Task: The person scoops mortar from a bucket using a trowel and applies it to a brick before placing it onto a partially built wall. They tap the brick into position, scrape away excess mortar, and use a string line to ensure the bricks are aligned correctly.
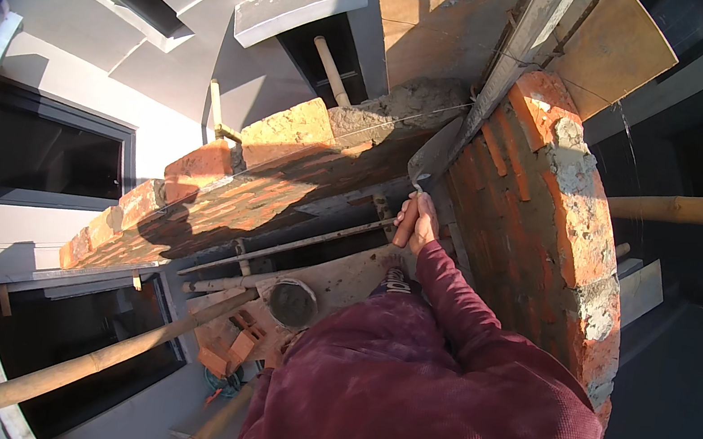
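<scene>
My right hand (427, 220) is wrapped round the handle of a trowel (434, 152), whose blade points up toward the inner corner where two brick walls meet. Wet-looking grey mortar (428, 104) lies along the top of the left brick wall (276, 176) near that corner, just beyond the blade. A thin string runs along this wall top. The right brick wall (573, 225) rises beside my right arm, with rough mortar on its top edge. My left hand is out of the picture.
An upright post (527, 50) stands at the corner, with plywood behind it. Below are a bucket (272, 297) of grey mortar and loose bricks (242, 346) on a platform. Bamboo poles (104, 357) cross at lower left; another bamboo pole (698, 209) juts out at right.
</scene>
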Tool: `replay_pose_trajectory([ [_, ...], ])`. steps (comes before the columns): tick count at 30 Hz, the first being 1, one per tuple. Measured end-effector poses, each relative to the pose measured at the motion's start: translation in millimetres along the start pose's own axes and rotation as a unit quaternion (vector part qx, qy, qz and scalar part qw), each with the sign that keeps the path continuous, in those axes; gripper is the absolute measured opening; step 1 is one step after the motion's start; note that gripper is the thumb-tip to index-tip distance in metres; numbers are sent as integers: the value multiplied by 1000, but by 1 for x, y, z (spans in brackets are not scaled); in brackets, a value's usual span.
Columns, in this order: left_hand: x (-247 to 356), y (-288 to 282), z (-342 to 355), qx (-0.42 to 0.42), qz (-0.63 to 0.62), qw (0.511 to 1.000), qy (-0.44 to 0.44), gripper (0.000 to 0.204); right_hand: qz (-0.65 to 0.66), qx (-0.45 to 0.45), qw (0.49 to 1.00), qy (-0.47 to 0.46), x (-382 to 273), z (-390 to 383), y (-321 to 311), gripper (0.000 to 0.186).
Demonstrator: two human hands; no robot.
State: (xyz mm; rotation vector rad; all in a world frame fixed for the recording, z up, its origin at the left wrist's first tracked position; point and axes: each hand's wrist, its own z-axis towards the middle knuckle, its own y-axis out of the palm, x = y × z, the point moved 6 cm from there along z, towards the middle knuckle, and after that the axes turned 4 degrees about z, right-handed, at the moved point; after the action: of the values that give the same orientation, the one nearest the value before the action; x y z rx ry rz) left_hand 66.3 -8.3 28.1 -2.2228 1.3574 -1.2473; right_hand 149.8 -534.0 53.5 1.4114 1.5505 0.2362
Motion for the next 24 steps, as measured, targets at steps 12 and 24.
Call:
replay_pose_trajectory([
  [12,-60,-22,-60,5,-91,993,-69,43,-6,-68,996,-48,70,34,44,30],
  [24,-88,-9,-76,-23,-86,991,-98,43,-186,-33,980,-57,103,-34,34,19],
])
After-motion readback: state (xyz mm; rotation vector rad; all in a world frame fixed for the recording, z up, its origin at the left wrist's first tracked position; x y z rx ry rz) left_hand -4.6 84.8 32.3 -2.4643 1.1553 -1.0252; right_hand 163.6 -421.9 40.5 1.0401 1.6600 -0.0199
